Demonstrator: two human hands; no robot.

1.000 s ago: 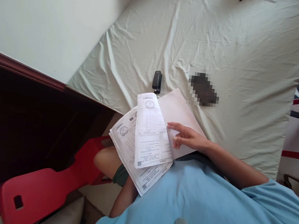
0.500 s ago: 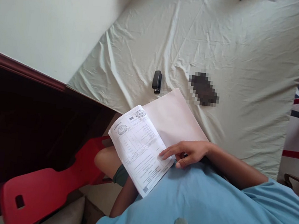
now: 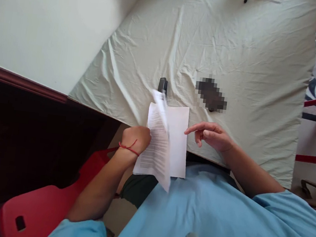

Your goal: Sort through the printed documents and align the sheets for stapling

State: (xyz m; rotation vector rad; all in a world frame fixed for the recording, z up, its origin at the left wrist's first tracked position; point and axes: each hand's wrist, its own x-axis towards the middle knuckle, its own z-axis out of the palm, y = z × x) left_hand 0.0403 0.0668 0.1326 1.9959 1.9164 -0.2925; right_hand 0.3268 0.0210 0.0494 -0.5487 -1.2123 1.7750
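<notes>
1. In the head view, printed pages [image 3: 150, 152] are seen between the fingers of both hands, with the lower end reaching past the edge of the bench [image 3: 240, 59], above the lap.
2. The left hand [image 3: 136, 139] is curled at the left border of these pages; its fingers are mostly hidden, so it cannot be told whether paper is gripped.
3. A red string [image 3: 128, 148] is worn on the wrist behind these fingers.
4. A lifted sheet [image 3: 162, 107], blurred, is seen standing on edge to the right of the left fingers.
5. By the right hand [image 3: 216, 138] nothing is held: the fingers are parted, and the index finger is pointed at the right border of a white sheet [image 3: 178, 151]; contact cannot be told.
6. Beyond the fingers, a black stapler [image 3: 163, 84] is partly covered by the lifted sheet, and a pixelated dark object [image 3: 211, 95] is placed farther from the right fingers.
</notes>
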